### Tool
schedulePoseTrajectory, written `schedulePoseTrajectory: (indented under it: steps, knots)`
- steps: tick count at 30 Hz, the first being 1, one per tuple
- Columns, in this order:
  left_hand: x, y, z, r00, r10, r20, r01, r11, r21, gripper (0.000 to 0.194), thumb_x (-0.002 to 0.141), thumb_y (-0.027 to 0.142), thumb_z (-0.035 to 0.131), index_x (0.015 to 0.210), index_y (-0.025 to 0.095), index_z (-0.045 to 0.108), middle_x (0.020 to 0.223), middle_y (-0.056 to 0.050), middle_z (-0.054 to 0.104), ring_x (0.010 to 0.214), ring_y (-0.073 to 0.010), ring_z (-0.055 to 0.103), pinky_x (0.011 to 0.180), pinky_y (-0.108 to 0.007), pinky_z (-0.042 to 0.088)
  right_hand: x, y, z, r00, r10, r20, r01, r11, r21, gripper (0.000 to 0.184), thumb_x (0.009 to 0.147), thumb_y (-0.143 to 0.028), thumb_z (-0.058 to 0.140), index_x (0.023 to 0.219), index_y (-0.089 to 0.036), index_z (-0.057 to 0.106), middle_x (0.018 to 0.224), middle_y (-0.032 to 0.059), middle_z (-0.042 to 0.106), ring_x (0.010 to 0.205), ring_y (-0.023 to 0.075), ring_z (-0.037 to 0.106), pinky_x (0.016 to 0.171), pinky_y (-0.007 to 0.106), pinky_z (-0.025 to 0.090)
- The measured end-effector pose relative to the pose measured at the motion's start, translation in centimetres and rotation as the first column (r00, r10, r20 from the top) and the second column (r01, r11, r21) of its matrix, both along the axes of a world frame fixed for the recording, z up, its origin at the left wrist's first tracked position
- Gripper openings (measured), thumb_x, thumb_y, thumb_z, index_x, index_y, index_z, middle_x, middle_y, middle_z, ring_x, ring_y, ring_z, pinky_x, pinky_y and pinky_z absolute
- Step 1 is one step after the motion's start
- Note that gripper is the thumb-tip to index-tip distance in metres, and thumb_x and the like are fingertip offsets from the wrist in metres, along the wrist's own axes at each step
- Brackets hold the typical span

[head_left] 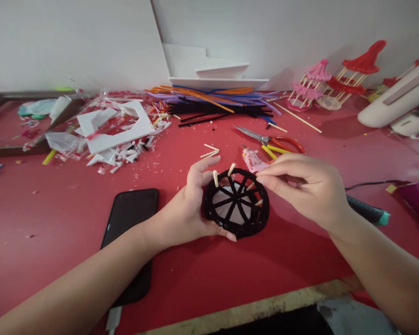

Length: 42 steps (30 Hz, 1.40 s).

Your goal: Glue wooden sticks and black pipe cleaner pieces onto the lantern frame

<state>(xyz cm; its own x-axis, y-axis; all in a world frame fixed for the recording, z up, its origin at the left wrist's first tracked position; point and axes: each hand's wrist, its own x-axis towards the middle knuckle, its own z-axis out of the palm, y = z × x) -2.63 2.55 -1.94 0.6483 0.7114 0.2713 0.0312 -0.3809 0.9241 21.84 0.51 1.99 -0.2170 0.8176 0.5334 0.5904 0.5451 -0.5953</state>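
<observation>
A round black frame (pixel 236 197) with spokes, seemingly made of pipe cleaners, is tilted toward me above the red table. Short pale wooden sticks (pixel 215 178) stand up from its rim, and a white disc (pixel 226 211) shows behind the spokes. My left hand (pixel 192 204) grips the frame's left side, thumb below and fingers around the edge. At the upper right of the rim, my right hand (pixel 300 181) has thumb and forefinger pinched together; whatever is between them is hidden. Just beyond the frame are a pink speckled piece (pixel 253 160) and several loose short sticks (pixel 210 151).
Scissors (pixel 261 136) with orange handles lie behind my right hand. A pile of pipe cleaners (pixel 212 104) is at the back, with foam scraps (pixel 125 123) to its left. Small pink and red tiered models (pixel 314 83) stand back right. A phone (pixel 134 209) lies under my left forearm.
</observation>
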Motion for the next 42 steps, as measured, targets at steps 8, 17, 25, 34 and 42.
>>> schedulePoseTrajectory:
  steps: [8,17,25,34,42]
  knots:
    - [0.0,0.0,-0.1,1.0,0.003,0.003,-0.003,1.0,0.006,0.116,0.063,0.032,0.094,0.146,0.031,0.014,0.12,-0.013,0.054,0.102,-0.0274,0.069,0.077,-0.035,0.064,-0.2,0.1,-0.2,0.991,0.127,-0.041,-0.127,0.992,0.012,0.003,0.086,-0.02,0.075,0.083,-0.021,0.073,0.079,0.0006,0.073,0.077,0.0136,0.068,0.069,0.026,0.053]
    - [-0.4,0.2,-0.4,0.999,0.033,-0.028,-0.029,0.987,0.159,0.13,0.05,0.049,0.096,0.149,0.032,0.013,0.136,-0.019,0.044,0.122,-0.0376,0.057,0.097,-0.054,0.057,0.0,-0.1,-0.1,0.989,0.079,-0.124,-0.094,0.989,-0.114,0.011,0.093,-0.021,0.064,0.084,-0.022,0.07,0.081,-0.0009,0.071,0.076,0.0115,0.064,0.068,0.024,0.052]
    - [-1.3,1.2,0.1,0.965,0.26,0.034,-0.223,0.748,0.625,0.138,0.036,0.098,0.061,0.148,0.028,0.021,0.141,-0.016,0.031,0.136,-0.0434,0.033,0.116,-0.067,0.031,-0.2,-0.2,-0.2,0.967,0.116,-0.228,-0.125,0.992,-0.027,0.012,0.077,-0.016,0.082,0.078,-0.025,0.074,0.077,-0.0018,0.068,0.075,0.0137,0.064,0.068,0.029,0.054]
    - [-0.8,-0.9,4.5,0.867,0.496,0.044,-0.269,0.391,0.88,0.029,0.083,0.041,0.077,0.108,0.032,0.067,0.106,-0.003,0.069,0.097,-0.0266,0.057,0.09,-0.047,0.046,-0.5,-0.7,-0.2,0.865,0.263,-0.428,-0.338,0.935,-0.107,0.007,0.078,-0.026,0.083,0.084,-0.027,0.079,0.078,-0.001,0.062,0.073,0.0128,0.06,0.066,0.03,0.051]
    - [2.7,-2.6,7.7,0.945,0.328,-0.013,-0.141,0.441,0.886,0.023,0.088,0.011,0.07,0.091,0.033,0.073,0.094,0.013,0.078,0.087,-0.0146,0.068,0.076,-0.036,0.044,-0.4,-0.7,0.2,0.831,0.425,-0.36,-0.488,0.867,-0.103,0.022,0.089,-0.036,0.072,0.073,-0.021,0.07,0.082,0.0008,0.061,0.077,0.0132,0.059,0.07,0.032,0.051]
